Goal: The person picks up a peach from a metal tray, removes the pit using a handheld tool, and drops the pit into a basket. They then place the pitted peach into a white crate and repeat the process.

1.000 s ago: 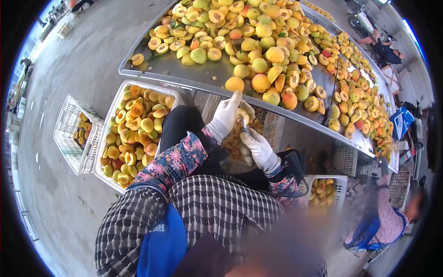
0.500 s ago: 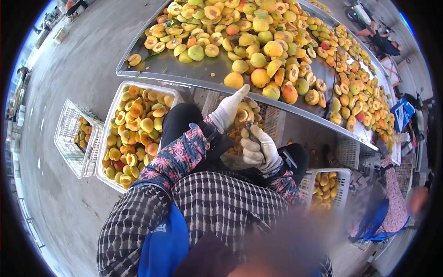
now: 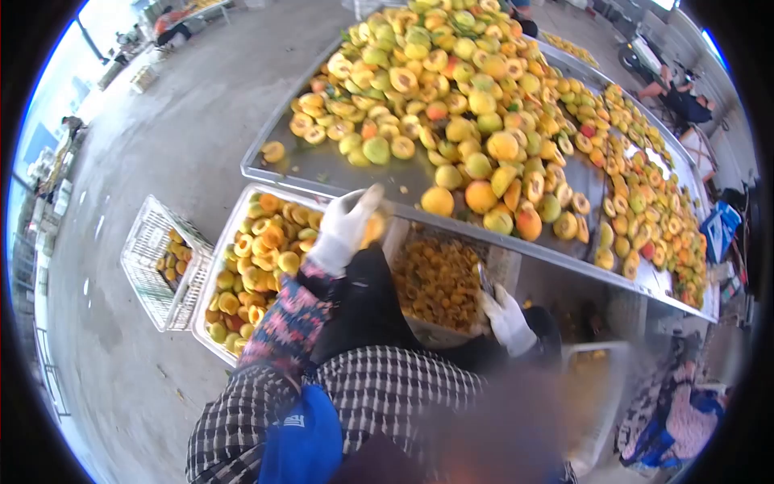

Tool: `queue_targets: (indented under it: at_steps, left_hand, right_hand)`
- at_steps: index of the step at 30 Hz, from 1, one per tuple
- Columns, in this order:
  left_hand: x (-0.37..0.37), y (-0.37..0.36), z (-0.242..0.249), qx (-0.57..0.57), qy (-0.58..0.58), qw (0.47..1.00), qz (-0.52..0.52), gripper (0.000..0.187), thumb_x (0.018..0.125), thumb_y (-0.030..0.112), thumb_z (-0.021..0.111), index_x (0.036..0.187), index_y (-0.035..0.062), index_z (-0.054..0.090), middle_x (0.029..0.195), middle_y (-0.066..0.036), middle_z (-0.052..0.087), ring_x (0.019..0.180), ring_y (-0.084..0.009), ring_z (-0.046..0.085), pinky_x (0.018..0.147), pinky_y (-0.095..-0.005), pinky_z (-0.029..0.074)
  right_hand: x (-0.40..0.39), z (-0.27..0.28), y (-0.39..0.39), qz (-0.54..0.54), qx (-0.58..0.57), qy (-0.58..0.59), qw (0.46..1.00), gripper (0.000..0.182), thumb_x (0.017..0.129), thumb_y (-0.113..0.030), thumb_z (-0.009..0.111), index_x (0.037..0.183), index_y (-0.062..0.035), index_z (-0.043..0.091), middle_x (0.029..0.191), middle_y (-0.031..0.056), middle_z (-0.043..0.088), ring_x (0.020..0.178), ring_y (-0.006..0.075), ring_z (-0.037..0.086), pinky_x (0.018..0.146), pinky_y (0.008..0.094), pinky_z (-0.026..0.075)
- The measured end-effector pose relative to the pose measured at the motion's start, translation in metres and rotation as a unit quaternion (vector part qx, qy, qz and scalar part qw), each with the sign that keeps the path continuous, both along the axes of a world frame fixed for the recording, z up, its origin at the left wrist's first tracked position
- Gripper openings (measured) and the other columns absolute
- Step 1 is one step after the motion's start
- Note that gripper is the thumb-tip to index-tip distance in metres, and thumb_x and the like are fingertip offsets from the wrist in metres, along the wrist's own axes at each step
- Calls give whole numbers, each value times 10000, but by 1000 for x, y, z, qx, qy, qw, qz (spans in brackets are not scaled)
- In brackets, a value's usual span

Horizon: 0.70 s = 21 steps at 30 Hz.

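My left hand (image 3: 343,232), in a white glove, is closed on a yellow peach half (image 3: 373,231), blurred by motion. It is near the table's edge, beside the white crate of peach halves (image 3: 270,242). My right hand (image 3: 508,321), also gloved, grips a small metal-ended pitting tool (image 3: 484,279) pointing up and away from me. That tool's exact shape is hard to make out. Below and between my hands, a crate (image 3: 506,264) holds a mass of brownish-orange pits and scraps (image 3: 435,278).
A metal table (image 3: 322,173) carries a large heap of whole and halved peaches (image 3: 451,105). Another white crate (image 3: 145,262) stands on the floor at left, and a blurred one (image 3: 617,395) at right. A co-worker's patterned sleeve (image 3: 689,419) shows at far right.
My hands have moved apart: the left went left toward the white crate with the peach half, the right moved right and down with the tool. The view has shifted too.
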<state>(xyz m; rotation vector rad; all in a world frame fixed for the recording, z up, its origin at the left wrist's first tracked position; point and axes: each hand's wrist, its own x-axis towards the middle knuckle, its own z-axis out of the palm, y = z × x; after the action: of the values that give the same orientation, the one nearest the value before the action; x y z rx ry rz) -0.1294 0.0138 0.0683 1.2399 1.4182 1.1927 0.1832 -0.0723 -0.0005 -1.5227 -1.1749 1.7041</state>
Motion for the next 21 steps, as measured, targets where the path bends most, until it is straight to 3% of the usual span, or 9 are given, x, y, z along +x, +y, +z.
queue_targets:
  at_steps: [1,2,4,7,11,12,17,20,21]
  left_hand:
    - [-34,-2,-4,29,149,988,-14,414,943,384,564,1053,-1,671,821,-109,704,739,-247,679,690,-319,522]
    - [-64,-7,-8,7,284,959,-14,408,916,393,587,1090,32,663,875,-119,703,812,-272,673,746,-343,518]
    - [-100,-11,-4,-105,453,885,-1,471,847,410,635,1190,87,622,1102,-151,659,1041,-332,610,907,-401,473]
    - [-106,9,-15,15,505,861,59,428,860,330,644,1211,88,612,1213,-145,609,1127,-318,578,937,-396,461]
    - [-64,86,-7,167,412,895,-44,487,807,191,665,1272,88,559,1296,-164,547,1171,-341,533,982,-387,439]
    - [-57,114,-25,234,443,864,-57,526,803,203,664,1296,80,529,1310,-164,535,1168,-342,533,987,-393,436]
    - [-32,184,-57,93,609,761,-203,582,783,233,653,1332,126,494,1359,-161,497,1230,-326,496,1005,-412,426]
    - [-28,181,-40,47,619,760,-192,467,790,212,630,1239,101,562,1229,-166,596,1136,-319,576,920,-437,485]
    - [-31,179,-43,57,569,805,-158,438,811,240,627,1222,95,584,1095,-152,654,1071,-300,617,905,-424,494]
  right_hand:
    - [8,-9,-3,22,3,-36,999,236,956,-294,571,979,-73,492,611,-4,477,478,104,461,436,274,367]
    - [15,-12,-7,88,132,-121,980,254,953,-304,575,959,-65,488,605,7,479,479,112,472,442,284,378]
    - [15,-17,-10,105,139,-137,975,275,945,-314,584,938,-58,482,595,24,477,480,125,483,450,303,393]
    - [9,-36,-12,74,91,-71,991,281,938,-311,594,928,-55,478,595,30,477,470,135,483,449,317,398]
    - [-8,-28,-7,85,130,-85,984,251,944,-272,587,916,-42,491,691,48,504,620,117,485,566,300,419]
    - [-7,-31,-6,90,120,-105,983,238,944,-258,589,907,-39,502,726,50,516,675,114,471,612,298,420]
    - [-12,-18,-11,72,14,-84,994,258,949,-283,591,922,-40,508,724,31,525,654,122,471,600,302,421]
    - [-12,0,-15,67,-51,-79,993,284,955,-314,579,961,-38,513,730,25,527,666,130,498,600,311,425]
    - [-8,-10,-17,68,-1,-81,994,285,955,-316,577,969,-38,517,733,30,528,675,137,511,604,318,429]
